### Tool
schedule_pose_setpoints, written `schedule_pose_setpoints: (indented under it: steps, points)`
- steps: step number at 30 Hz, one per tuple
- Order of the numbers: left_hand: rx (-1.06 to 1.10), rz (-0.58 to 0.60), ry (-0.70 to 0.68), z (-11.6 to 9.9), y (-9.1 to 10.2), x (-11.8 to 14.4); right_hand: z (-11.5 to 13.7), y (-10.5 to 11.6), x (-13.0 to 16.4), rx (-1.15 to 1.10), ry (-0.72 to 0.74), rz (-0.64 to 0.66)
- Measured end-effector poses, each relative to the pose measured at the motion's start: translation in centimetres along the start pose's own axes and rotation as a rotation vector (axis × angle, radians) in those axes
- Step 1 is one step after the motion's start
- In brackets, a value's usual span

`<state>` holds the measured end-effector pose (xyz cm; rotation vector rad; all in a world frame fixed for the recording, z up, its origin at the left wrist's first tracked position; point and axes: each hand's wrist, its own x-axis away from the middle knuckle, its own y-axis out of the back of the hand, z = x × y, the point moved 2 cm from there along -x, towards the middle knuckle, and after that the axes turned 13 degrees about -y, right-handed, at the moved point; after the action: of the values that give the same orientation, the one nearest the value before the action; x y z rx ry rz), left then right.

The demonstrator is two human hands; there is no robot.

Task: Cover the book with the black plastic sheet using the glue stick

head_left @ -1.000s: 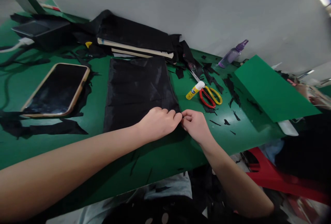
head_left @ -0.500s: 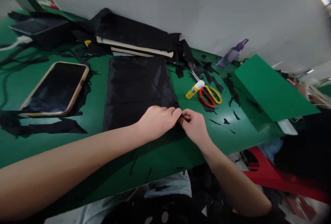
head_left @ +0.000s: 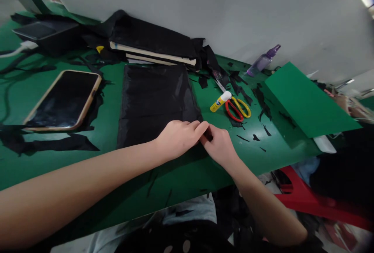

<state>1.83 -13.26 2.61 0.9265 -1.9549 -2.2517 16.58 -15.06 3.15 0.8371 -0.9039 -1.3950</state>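
Observation:
A black fabric sheet (head_left: 154, 101) lies flat on the green table (head_left: 187, 167). My left hand (head_left: 178, 138) rests on its near right corner, fingers curled and pinching the edge. My right hand (head_left: 219, 145) meets it from the right, thumb and fingers pinching the same black corner. The fingertips of both hands touch. The corner itself is mostly hidden under my fingers.
A phone (head_left: 62, 101) lies screen-up at left among black scraps. A glue stick (head_left: 219, 102) and red-and-yellow scissors (head_left: 238, 108) sit to the right of the fabric. A green card sheet (head_left: 306, 101), a purple bottle (head_left: 263, 61) and stacked boards under black cloth (head_left: 152, 52) lie farther back.
My right hand has slid slightly left, closing up against my left hand at the fabric corner. My left thumb has shifted a little to the right over the edge.

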Motion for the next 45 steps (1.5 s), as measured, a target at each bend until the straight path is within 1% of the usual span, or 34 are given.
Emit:
schedule_pose_setpoints:
  steps: [5, 8, 13, 16, 21, 23, 26, 28, 31, 32, 33, 34, 37, 39, 42, 45]
  points:
    - [0.005, -0.008, 0.004, 0.0, 0.2, -0.1, 0.8, 1.2, 0.5, 0.152, 0.074, 0.118]
    - [0.034, 0.001, 0.034, 0.1, 0.3, -0.1, 1.2, 1.6, 0.9, 0.248, 0.127, 0.14]
    - [0.127, 0.006, 0.144, 0.4, 0.2, 0.1, 1.4, 1.8, 1.3, 0.31, 0.204, 0.096]
    - [0.151, -0.009, 0.182, 0.6, 0.2, 0.1, 1.3, 1.9, 1.2, 0.331, 0.23, 0.077]
    - [0.162, -0.007, 0.168, 0.6, 0.1, 0.0, 1.1, 1.8, 1.0, 0.363, 0.273, 0.071]
    - [0.144, -0.007, 0.15, 0.5, 0.0, 0.0, 0.9, 1.9, 1.0, 0.373, 0.294, 0.048]
    - [0.109, -0.033, 0.144, 0.3, 0.1, 0.0, 0.6, 2.2, 0.8, 0.311, 0.311, 0.01]
    - [0.079, -0.048, 0.137, 0.2, 0.2, 0.0, 0.3, 2.6, 0.3, 0.192, 0.248, -0.037]
    - [0.025, -0.043, 0.09, -0.1, 0.4, -0.3, -0.2, 3.0, -1.3, -0.068, 0.037, -0.147]
    - [0.003, -0.039, 0.068, -0.2, 0.4, -0.4, -0.3, 2.9, -2.1, -0.159, -0.017, -0.155]
    - [-0.021, -0.037, 0.049, -0.3, 0.4, -0.6, -0.3, 2.8, -2.9, -0.245, -0.046, -0.137]
    - [-0.046, -0.035, 0.03, -0.4, 0.4, -0.7, -0.2, 2.5, -3.7, -0.312, -0.064, -0.093]
    - [-0.12, -0.04, -0.011, -0.7, 0.4, -1.0, 0.2, 1.9, -6.1, -0.403, -0.122, 0.045]
    - [-0.153, -0.04, -0.027, -0.9, 0.3, -1.0, 0.6, 1.6, -7.3, -0.426, -0.155, 0.106]
    - [-0.181, -0.035, -0.052, -1.0, 0.4, -1.1, 1.1, 1.4, -8.5, -0.423, -0.165, 0.145]
    - [-0.208, -0.039, -0.073, -1.1, 0.5, -1.2, 1.1, 1.3, -9.2, -0.467, -0.194, 0.162]
